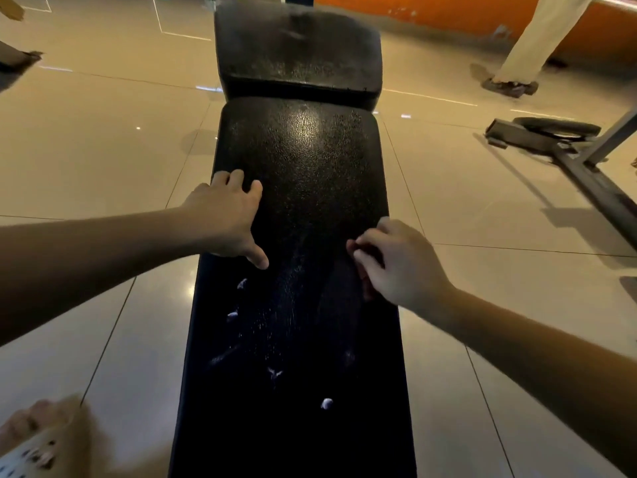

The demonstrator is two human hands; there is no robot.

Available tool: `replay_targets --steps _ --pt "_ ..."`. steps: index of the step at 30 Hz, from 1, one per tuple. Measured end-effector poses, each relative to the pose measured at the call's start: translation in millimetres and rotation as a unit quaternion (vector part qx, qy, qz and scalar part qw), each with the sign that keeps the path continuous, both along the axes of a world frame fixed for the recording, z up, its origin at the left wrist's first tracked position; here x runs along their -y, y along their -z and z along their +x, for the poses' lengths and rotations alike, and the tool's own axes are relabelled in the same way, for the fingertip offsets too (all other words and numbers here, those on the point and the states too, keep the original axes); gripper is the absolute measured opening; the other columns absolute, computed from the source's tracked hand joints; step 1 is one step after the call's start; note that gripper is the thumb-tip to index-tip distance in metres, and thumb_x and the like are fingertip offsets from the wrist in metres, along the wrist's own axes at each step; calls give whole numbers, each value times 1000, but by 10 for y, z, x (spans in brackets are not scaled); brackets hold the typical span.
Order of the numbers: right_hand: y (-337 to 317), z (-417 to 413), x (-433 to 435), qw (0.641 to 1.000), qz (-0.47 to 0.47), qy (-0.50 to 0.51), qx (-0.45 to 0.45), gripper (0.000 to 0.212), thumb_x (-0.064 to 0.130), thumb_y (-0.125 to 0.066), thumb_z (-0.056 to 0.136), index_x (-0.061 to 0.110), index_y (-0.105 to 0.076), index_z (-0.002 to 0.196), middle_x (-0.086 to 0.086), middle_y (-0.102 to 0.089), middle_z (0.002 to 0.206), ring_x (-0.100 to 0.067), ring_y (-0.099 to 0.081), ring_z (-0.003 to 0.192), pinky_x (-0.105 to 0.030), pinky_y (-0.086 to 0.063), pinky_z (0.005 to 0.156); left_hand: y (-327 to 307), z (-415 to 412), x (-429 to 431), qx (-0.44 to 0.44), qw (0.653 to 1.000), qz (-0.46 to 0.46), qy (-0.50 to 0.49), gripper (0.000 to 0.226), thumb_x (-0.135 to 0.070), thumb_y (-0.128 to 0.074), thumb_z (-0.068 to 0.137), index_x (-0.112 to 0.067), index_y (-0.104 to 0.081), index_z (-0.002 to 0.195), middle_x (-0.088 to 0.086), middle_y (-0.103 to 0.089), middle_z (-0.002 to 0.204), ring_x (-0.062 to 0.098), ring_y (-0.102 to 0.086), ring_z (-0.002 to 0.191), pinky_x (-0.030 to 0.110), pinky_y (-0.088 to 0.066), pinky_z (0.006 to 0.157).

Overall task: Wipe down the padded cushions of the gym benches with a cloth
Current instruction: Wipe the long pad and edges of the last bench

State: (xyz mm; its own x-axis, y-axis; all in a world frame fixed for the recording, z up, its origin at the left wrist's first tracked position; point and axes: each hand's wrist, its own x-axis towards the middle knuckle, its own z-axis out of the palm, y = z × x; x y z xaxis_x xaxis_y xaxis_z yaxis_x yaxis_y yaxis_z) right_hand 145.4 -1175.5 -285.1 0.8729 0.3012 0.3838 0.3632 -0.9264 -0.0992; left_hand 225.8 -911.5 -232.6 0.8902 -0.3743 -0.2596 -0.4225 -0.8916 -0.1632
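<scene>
A long black padded bench cushion (300,339) runs up the middle of the view, and a shorter black cushion (296,53) stands just past its far end. My left hand (225,219) rests flat on the long cushion's left edge with the fingers spread. On the cushion's right side, the curled fingers of my right hand (396,263) pinch a dark reddish cloth (362,282), which is mostly hidden under the hand. White flecks and a pale streak mark the near half of the cushion.
Glossy beige floor tiles (103,150) lie on both sides of the bench. A grey machine base with a weight plate (558,139) sits at the right. Another person's trousered leg and shoe (517,60) stand at the top right. My foot (38,432) shows at the lower left.
</scene>
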Motion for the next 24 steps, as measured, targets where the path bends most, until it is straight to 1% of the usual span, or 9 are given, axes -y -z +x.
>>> replay_targets --steps 3,6,8,11,13,15,18,20,24 --pt "109 -194 -74 1000 24 11 -10 16 28 -70 91 13 -70 99 -2 -52 91 -22 -52 81 -34 -43 65 3 -11 0 0 1000 1 0 144 -85 -73 57 -13 -4 161 19 -14 163 39 -18 150 51 -37 113" --pt "286 -888 -329 986 21 -126 -105 14 27 -66 91 13 -66 94 -2 -51 91 -18 -47 82 -34 -46 68 30 -9 -8 3 1000 4 0 144 -86 -72 58 -14 -3 161 19 -12 164 39 -16 151 51 -36 115" --pt "300 -858 -257 981 -16 -165 -105 16 31 -63 94 16 -65 94 -1 -51 91 -18 -46 82 -33 -43 70 39 9 -9 1 1000 6 2 143 -86 -71 59 -14 -2 161 19 -11 165 39 -15 151 51 -35 115" --pt "152 -247 -37 999 14 -31 -17 19 36 -61 94 18 -64 96 -3 -53 90 -27 -55 83 -39 -45 71 39 20 -20 3 1000 -1 6 143 -86 -70 58 -13 -3 161 20 -11 164 39 -16 151 52 -36 114" --pt "111 -53 33 998 34 44 10 20 35 -63 93 16 -66 99 -3 -53 90 -29 -57 83 -36 -43 69 42 9 -26 -2 1000 -7 7 143 -86 -71 58 -14 -3 161 19 -10 165 39 -15 151 53 -35 114" --pt "194 -261 -128 998 41 37 0 20 33 -66 92 14 -66 101 -4 -52 91 -26 -55 83 -35 -43 69 55 2 -36 -2 1000 -7 4 143 -86 -70 59 -15 -1 161 19 -7 166 39 -13 152 52 -34 115" --pt "318 -801 -402 995 22 -77 -66 21 36 -65 92 16 -65 99 0 -52 91 -19 -50 81 -34 -47 71 75 7 -51 -3 1000 -6 0 143 -86 -70 60 -15 2 162 19 -3 167 38 -9 153 51 -33 117" --pt "319 -759 -365 992 -5 -110 -64 22 41 -62 95 19 -64 97 2 -51 89 -17 -48 80 -33 -44 71 73 21 -42 -4 1000 -8 -2 143 -86 -70 60 -15 2 162 19 -3 167 39 -10 153 51 -33 117" --pt "202 -185 -345 1000 5 -9 11 23 42 -63 96 20 -65 97 1 -54 88 -21 -52 80 -31 -36 71 79 23 -15 -4 1000 -17 2 142 -83 -73 60 -13 -2 161 19 -9 165 39 -13 151 52 -33 116"
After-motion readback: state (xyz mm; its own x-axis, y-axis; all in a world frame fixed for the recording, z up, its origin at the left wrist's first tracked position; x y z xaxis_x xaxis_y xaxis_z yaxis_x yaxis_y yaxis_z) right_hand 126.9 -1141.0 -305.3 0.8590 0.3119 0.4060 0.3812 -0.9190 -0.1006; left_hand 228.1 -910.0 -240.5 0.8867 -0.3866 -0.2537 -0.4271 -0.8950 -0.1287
